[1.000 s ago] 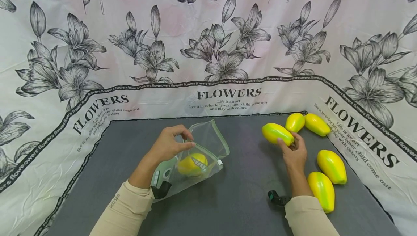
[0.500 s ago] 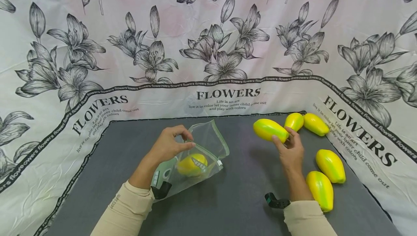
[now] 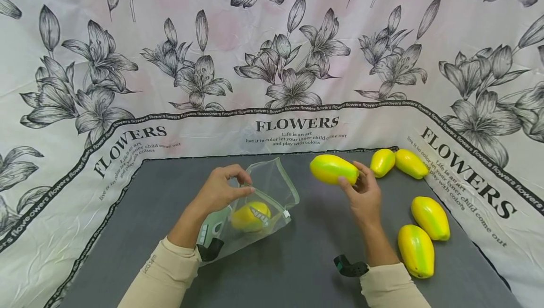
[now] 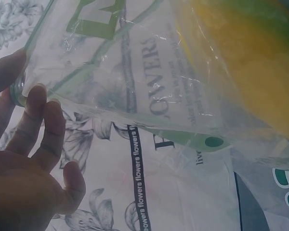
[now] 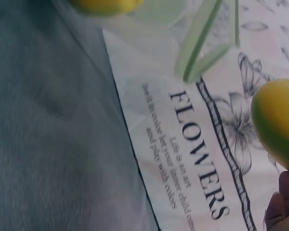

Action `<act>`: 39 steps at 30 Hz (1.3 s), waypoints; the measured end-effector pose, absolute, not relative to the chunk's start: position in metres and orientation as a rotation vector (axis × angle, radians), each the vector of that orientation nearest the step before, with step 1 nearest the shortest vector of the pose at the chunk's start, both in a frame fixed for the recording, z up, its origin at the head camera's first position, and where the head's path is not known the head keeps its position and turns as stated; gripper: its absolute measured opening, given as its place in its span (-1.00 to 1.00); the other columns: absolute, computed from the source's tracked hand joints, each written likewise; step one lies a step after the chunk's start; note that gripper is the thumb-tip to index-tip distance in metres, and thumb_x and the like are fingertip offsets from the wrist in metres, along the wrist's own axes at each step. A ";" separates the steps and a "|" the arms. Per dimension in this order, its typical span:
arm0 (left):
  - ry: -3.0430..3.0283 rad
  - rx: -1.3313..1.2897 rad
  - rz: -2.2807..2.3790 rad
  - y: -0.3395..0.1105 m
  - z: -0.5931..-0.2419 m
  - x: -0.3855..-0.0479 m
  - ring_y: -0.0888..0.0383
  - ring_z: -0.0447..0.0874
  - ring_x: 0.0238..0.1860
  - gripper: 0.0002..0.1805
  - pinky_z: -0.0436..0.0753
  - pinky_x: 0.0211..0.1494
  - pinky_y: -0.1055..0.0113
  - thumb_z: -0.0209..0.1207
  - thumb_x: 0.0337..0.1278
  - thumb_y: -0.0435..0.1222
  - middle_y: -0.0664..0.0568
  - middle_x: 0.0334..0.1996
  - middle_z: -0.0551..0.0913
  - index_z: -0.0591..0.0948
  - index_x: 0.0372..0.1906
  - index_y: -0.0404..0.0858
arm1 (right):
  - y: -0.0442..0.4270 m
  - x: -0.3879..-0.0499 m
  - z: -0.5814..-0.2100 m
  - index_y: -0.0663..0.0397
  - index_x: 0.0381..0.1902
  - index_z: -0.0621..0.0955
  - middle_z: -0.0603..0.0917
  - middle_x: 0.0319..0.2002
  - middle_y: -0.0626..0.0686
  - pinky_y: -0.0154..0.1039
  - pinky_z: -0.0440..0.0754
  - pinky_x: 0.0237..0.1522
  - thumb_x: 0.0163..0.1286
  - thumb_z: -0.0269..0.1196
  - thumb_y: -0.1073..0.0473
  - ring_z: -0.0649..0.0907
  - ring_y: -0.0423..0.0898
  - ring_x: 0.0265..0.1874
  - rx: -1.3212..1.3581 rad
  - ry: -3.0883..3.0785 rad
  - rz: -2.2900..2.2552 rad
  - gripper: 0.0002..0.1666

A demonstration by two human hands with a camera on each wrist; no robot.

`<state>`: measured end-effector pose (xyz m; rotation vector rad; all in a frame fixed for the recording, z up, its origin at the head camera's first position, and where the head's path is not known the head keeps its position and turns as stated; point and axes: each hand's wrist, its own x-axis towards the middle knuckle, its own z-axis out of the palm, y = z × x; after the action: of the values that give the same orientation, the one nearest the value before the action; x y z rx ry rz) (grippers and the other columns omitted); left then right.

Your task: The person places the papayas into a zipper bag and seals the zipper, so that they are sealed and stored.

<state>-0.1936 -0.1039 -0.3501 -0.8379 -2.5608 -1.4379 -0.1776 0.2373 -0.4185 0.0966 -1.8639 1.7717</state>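
A clear zip bag [image 3: 276, 190] with green edges stands open at the middle left, one yellow-green fruit [image 3: 250, 217] inside it. My left hand [image 3: 221, 187] pinches the bag's rim between thumb and fingers; the left wrist view shows the same hand [image 4: 33, 139] at the edge of the film. To the right of the bag, my right hand [image 3: 364, 197] grips another yellow-green fruit [image 3: 333, 169] by its right end, above the table. The right wrist view has this held fruit [image 5: 279, 122] at its right edge, with fingertips under it.
Two yellow fruits [image 3: 383, 163] [image 3: 411, 163] lie at the table's back right corner. Two more [image 3: 430, 218] [image 3: 416, 251] lie at the right, beside my right forearm. A flowered cloth [image 3: 297, 138] stands behind the grey table [image 3: 306, 260].
My right hand has moved left with its fruit, closer to the bag's opening. My left hand and the bag have stayed in place.
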 end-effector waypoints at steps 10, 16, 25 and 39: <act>-2.567 -0.812 -1.454 -0.102 -0.353 -0.193 0.04 0.49 -0.25 -0.90 0.42 -0.05 0.04 0.39 0.02 -0.39 0.09 -0.37 0.58 0.66 -0.38 -0.21 | 0.209 -0.174 -0.408 0.15 0.26 0.44 0.60 -0.02 0.13 -0.30 0.55 -0.11 0.26 0.31 0.42 0.58 -0.02 -0.13 0.255 -1.836 1.836 -0.40; -2.553 -0.822 -1.456 -0.100 -0.352 -0.193 -0.10 0.49 -0.24 -0.91 0.42 -0.05 0.01 0.36 0.02 -0.46 -0.02 -0.37 0.59 0.65 -0.38 -0.29 | 0.189 -0.164 -0.389 0.32 0.24 0.41 0.59 -0.02 0.22 -0.30 0.55 -0.15 0.24 0.28 0.49 0.59 -0.07 -0.18 0.320 -1.866 1.824 -0.41; -2.562 -0.836 -1.446 -0.102 -0.351 -0.192 0.09 0.48 -0.25 -0.90 0.42 -0.04 0.05 0.40 0.04 -0.30 0.14 -0.37 0.57 0.67 -0.38 -0.12 | 0.166 -0.156 -0.382 0.41 0.21 0.42 0.59 -0.05 0.32 -0.28 0.56 -0.30 0.20 0.30 0.51 0.58 -0.11 -0.30 0.431 -1.944 1.741 -0.40; -2.542 -0.868 -1.436 -0.100 -0.349 -0.190 0.02 0.50 -0.24 -0.90 0.41 -0.04 0.02 0.39 0.04 -0.32 0.15 -0.39 0.56 0.67 -0.37 -0.11 | 0.144 -0.159 -0.386 0.38 0.18 0.46 0.61 -0.16 0.26 -0.18 0.55 -0.26 0.19 0.35 0.45 0.56 0.05 -0.29 0.479 -2.016 1.690 -0.42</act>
<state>-0.1905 -0.0997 -0.3495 -0.8681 -2.5425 -1.4356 -0.1586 0.1440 -0.3855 0.4787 -2.0159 1.6903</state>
